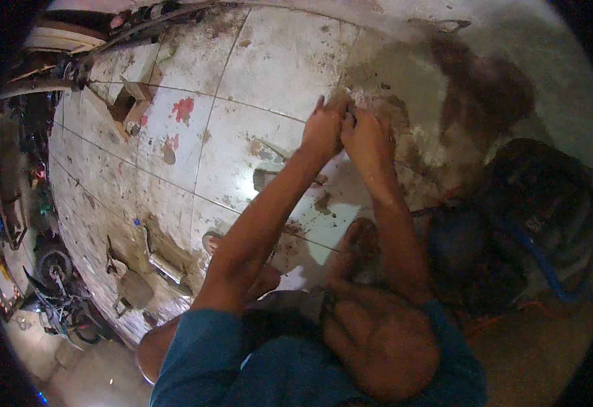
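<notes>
My left hand (pixel 324 127) and my right hand (pixel 369 138) meet low over the stained floor, both with fingers closed. Between the fingertips shows a small dark piece (pixel 350 117), too hidden and blurred to name. Just beyond the fingers is a pale, rough patch (pixel 364 99), whose nature I cannot tell. Nearer to me, left of the right forearm, a flat grey-brown block (pixel 264 179) lies on the floor. A thin, light-coloured tool (pixel 269 150) rests close to it.
Dirty white tiles (pixel 276 51) spread around me. Left are a broken wooden box (pixel 128 105), a silver cylindrical part (pixel 166 268) and a brownish metal piece (pixel 134 290). A motorcycle (pixel 59 308) stands lower left. Right sits a dark bulky object (pixel 547 190) with a blue hose (pixel 539 259).
</notes>
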`<state>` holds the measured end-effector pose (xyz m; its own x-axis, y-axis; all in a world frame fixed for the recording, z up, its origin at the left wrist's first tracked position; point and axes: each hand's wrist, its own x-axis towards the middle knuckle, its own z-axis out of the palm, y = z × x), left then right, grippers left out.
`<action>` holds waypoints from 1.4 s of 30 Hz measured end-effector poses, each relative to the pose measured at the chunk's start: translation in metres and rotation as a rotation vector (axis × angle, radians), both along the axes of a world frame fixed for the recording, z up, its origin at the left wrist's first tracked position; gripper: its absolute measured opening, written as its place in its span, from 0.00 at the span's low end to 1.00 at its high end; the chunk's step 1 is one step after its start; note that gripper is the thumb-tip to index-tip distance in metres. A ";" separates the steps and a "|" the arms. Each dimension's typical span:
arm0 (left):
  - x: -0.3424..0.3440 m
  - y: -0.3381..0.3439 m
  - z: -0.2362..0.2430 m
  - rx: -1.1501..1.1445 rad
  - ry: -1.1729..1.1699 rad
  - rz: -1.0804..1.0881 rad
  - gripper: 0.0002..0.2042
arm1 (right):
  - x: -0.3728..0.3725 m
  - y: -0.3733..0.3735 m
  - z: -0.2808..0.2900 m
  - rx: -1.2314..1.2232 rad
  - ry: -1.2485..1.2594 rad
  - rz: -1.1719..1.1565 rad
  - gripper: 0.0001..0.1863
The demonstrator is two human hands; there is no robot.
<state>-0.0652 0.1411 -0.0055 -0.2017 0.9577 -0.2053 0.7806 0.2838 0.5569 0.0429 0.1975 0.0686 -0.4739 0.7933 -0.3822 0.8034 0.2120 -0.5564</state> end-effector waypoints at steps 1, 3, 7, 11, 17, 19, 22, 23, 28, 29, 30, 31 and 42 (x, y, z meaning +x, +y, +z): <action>0.007 -0.011 -0.005 0.099 0.039 0.011 0.25 | 0.009 -0.011 0.013 -0.009 -0.039 0.017 0.18; 0.021 -0.022 -0.022 0.236 0.054 0.052 0.23 | 0.016 -0.016 0.008 0.032 -0.049 0.025 0.18; 0.007 0.007 -0.015 0.145 -0.235 0.222 0.17 | 0.008 -0.010 -0.024 0.065 0.007 0.029 0.17; 0.019 -0.011 -0.029 0.105 -0.035 0.092 0.25 | 0.018 -0.004 -0.017 0.206 0.024 0.111 0.16; 0.015 0.000 -0.029 0.089 -0.161 0.203 0.20 | -0.005 0.010 -0.028 0.082 0.091 -0.008 0.16; 0.015 0.002 -0.006 0.114 -0.199 0.160 0.17 | 0.015 0.003 -0.018 0.087 0.015 0.031 0.18; 0.025 0.012 -0.025 0.114 -0.018 0.145 0.16 | 0.015 0.005 -0.021 0.147 0.055 -0.017 0.19; 0.031 0.011 -0.029 0.053 -0.006 0.167 0.16 | 0.020 0.001 -0.026 0.156 0.082 -0.043 0.19; 0.031 -0.013 -0.032 0.212 -0.092 0.163 0.19 | 0.028 -0.012 -0.033 0.204 0.139 0.006 0.16; 0.027 0.006 -0.029 0.200 -0.128 0.157 0.19 | 0.037 -0.015 -0.040 0.320 0.171 0.002 0.15; 0.028 0.007 -0.027 0.153 -0.163 0.170 0.19 | 0.028 -0.007 -0.031 0.249 0.127 -0.009 0.15; 0.026 0.009 -0.025 0.107 -0.198 0.182 0.19 | 0.016 0.009 -0.024 0.178 0.082 -0.020 0.15; 0.021 0.008 -0.036 0.018 -0.092 0.098 0.18 | 0.017 0.008 -0.040 0.167 0.131 -0.024 0.17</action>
